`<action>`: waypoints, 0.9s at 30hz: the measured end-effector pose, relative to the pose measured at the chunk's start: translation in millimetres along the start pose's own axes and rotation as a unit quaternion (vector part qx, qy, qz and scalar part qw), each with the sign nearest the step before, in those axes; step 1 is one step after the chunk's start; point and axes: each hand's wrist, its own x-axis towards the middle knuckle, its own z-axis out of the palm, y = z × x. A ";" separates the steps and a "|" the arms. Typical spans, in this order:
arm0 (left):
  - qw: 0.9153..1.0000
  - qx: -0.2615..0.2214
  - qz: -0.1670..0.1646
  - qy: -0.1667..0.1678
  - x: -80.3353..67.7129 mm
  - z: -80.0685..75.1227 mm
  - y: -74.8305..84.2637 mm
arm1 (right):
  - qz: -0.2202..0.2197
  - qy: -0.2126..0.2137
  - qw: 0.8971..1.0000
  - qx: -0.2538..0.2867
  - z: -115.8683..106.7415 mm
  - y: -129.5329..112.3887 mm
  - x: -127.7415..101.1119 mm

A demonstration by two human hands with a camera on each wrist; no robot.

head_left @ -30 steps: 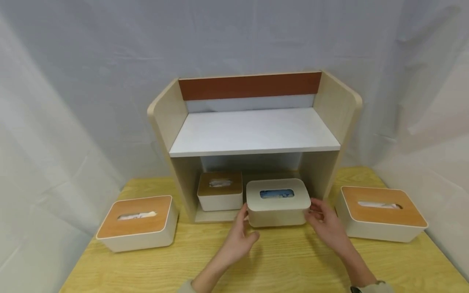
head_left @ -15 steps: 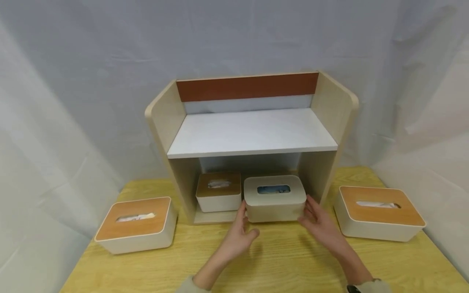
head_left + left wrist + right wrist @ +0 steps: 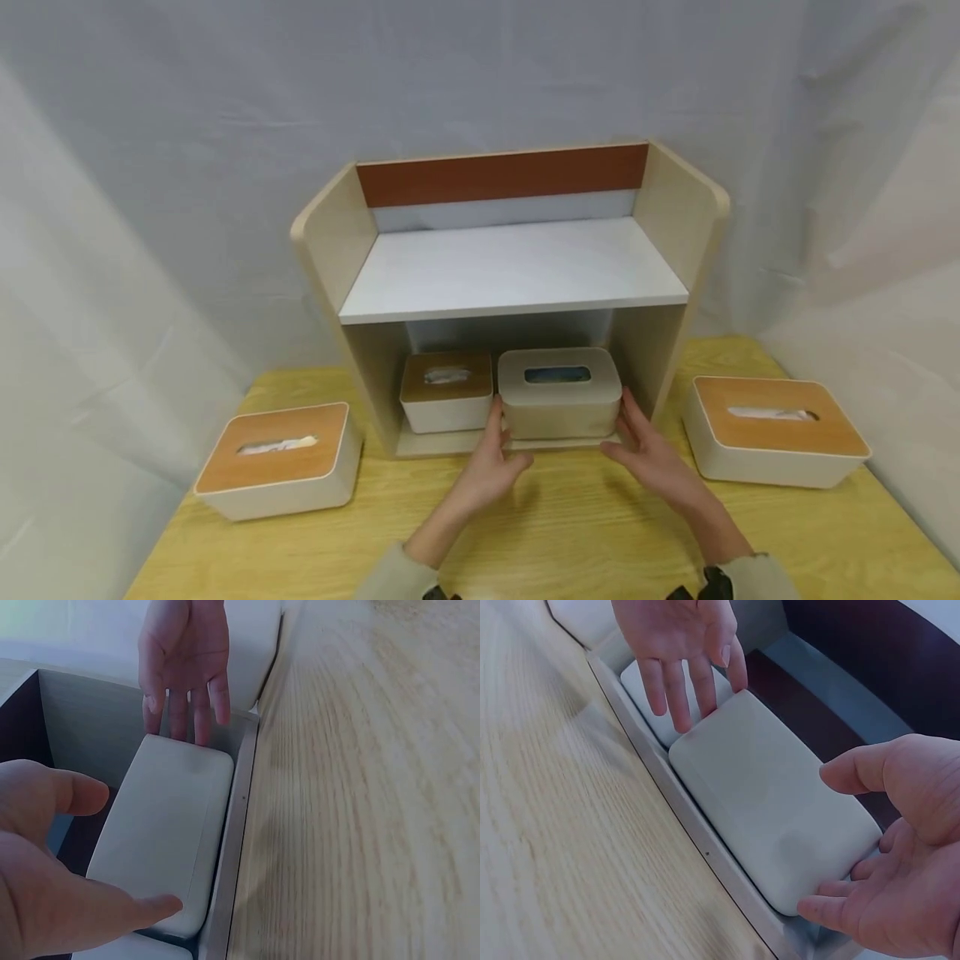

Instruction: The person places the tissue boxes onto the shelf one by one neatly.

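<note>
A cream tissue box with a slot in its top stands in the right part of the lower compartment of a desk shelf. My left hand is at the box's left end, fingers straight along it and thumb apart. At the opposite end, my right hand touches the side with extended fingertips, as the left wrist view also shows. Both palms face each other, and the box's front face lies between them. Just left of it, a white tissue box with a brown lid stands in the same compartment.
White tissue boxes with orange-brown lids stand on the wooden table, one left and one right of the shelf. The shelf's base board has a low front edge. A pale curtain hangs behind.
The cream tissue box has moved back from the shelf's front edge into the lower compartment, with both hands following. My right hand's fingers have straightened and its thumb has come off the box.
</note>
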 end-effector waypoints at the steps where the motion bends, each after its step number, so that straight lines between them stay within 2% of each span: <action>1: 1.000 0.001 -0.001 -0.002 1.7 -0.1 0.6 | -0.002 -0.001 1.000 0.002 -0.7 -0.4 0.2; 10: 1.000 -0.021 -0.016 -0.014 10.3 -1.4 1.9 | -0.005 -0.007 1.000 0.016 -4.9 -1.8 8.1; 27: 0.999 -0.017 -0.025 -0.023 17.3 -0.6 1.6 | 0.009 -0.003 1.000 0.024 -8.5 -2.5 13.4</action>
